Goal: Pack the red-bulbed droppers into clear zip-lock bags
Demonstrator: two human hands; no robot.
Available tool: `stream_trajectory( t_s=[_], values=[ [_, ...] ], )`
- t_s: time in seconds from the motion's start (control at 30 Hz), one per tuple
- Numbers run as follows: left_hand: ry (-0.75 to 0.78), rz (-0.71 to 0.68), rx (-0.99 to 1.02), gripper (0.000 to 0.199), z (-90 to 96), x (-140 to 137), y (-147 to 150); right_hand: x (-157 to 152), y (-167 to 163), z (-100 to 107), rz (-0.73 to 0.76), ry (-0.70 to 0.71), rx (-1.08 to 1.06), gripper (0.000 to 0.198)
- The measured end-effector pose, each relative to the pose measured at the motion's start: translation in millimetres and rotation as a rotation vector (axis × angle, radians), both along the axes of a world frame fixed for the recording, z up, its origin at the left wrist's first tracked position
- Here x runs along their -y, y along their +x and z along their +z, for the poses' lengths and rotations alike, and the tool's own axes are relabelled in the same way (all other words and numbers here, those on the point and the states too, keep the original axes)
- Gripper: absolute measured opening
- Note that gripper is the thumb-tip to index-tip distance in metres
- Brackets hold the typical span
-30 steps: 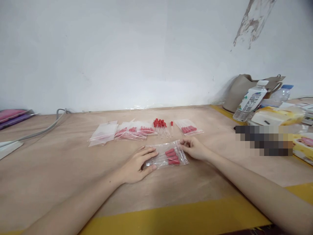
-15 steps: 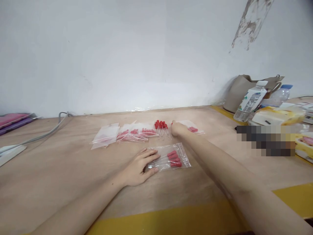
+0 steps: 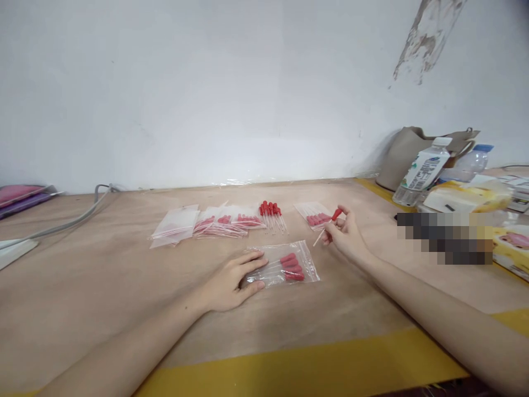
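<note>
My left hand (image 3: pixel 235 281) lies flat with its fingers apart over the left end of a clear zip bag (image 3: pixel 273 253). Inside the bag are several red-bulbed droppers (image 3: pixel 292 269), bulbs towards the right. A single dropper (image 3: pixel 337 213) with a red bulb and thin clear stem is pinched in my right hand (image 3: pixel 345 234), its stem pointing down and left. Just behind that hand rests another bag (image 3: pixel 317 216) with several red-bulbed droppers in it. A loose pile of droppers (image 3: pixel 270 212) sits farther back, near the middle.
Filled zip bags (image 3: pixel 227 220) overlap left of the pile, beside a stack of flat white bags (image 3: pixel 176 223). On the right stand a labelled bottle (image 3: pixel 425 171), a grey-brown bag (image 3: pixel 399 157) and yellow packs (image 3: pixel 469 198). A grey cable (image 3: pixel 78 220) lies at left.
My right hand has drawn back from the dropper pile towards the right with one dropper in its fingers, uncovering the bag behind it. My left hand stays on the clear bag.
</note>
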State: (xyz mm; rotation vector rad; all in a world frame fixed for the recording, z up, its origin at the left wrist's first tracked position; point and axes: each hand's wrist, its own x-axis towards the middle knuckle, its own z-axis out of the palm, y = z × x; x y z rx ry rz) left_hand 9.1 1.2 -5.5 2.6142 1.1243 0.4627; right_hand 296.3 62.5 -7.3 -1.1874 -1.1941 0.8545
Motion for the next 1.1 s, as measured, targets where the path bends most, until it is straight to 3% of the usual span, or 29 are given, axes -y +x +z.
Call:
stream_trajectory(
  t_s=[0.27, 0.5, 0.83, 1.1],
  values=[
    [-0.009, 0.000, 0.001, 0.047, 0.0, 0, 0, 8, -18, -16, 0.067, 0.002, -0.145, 0.041],
    [0.020, -0.007, 0.007, 0.049, 0.5, 1, 1, 19, -25, -15, 0.205, -0.145, -0.339, 0.018],
    [0.038, -0.007, -0.004, 0.050, 0.0, 0, 0, 16, 0, -9, 0.538, -0.320, -0.055, 0.031],
    [0.051, -0.008, -0.004, 0.049, 0.9, 0, 1, 14, -12, -8, 0.552, -0.326, 0.126, 0.031]
  ],
)
